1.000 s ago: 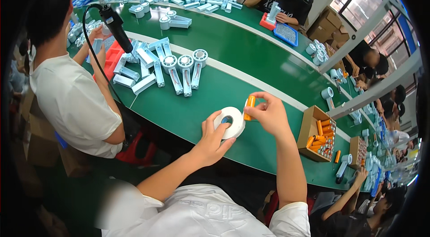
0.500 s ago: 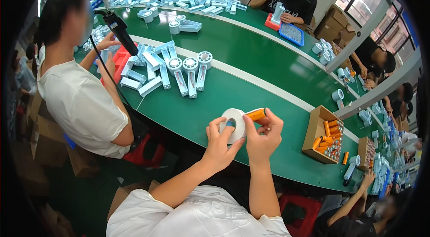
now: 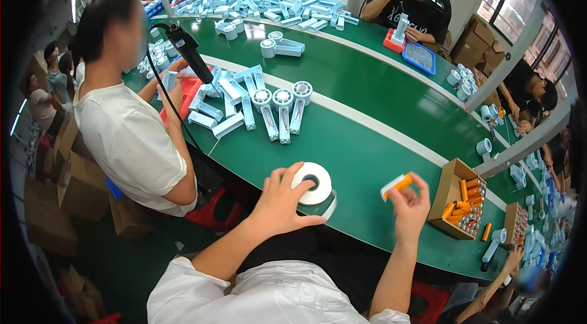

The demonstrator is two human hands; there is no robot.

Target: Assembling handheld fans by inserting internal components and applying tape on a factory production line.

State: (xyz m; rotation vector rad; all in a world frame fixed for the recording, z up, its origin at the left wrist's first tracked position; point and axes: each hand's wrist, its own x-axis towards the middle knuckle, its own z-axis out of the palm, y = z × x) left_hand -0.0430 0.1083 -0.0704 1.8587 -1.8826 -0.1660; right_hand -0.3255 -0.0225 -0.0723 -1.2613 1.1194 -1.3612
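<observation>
My left hand [image 3: 282, 201] grips a roll of white tape [image 3: 319, 178] at its left side, fingers over the rim and at the core hole. The thumb sticks out below it, by a loose curl of tape [image 3: 331, 206] at the roll's lower right. Off to the right, my right hand [image 3: 409, 203] pinches an orange cylindrical battery [image 3: 400, 183] between thumb and fingers, above the green table [image 3: 361, 152]. A white piece, apparently tape, covers the battery's left end.
Right of my right hand stands a cardboard box [image 3: 437, 214] of orange batteries, with a loose battery [image 3: 487, 232] beside it. Light-blue fan housings [image 3: 282, 99] and a pile of blue casings [image 3: 235, 88] lie ahead left. A co-worker [image 3: 131, 122] sits at left under a hanging black tool [image 3: 189, 52].
My hands have parted: the right has carried the battery away from the roll to the right, and white material now shows on its end. The view has shifted slightly.
</observation>
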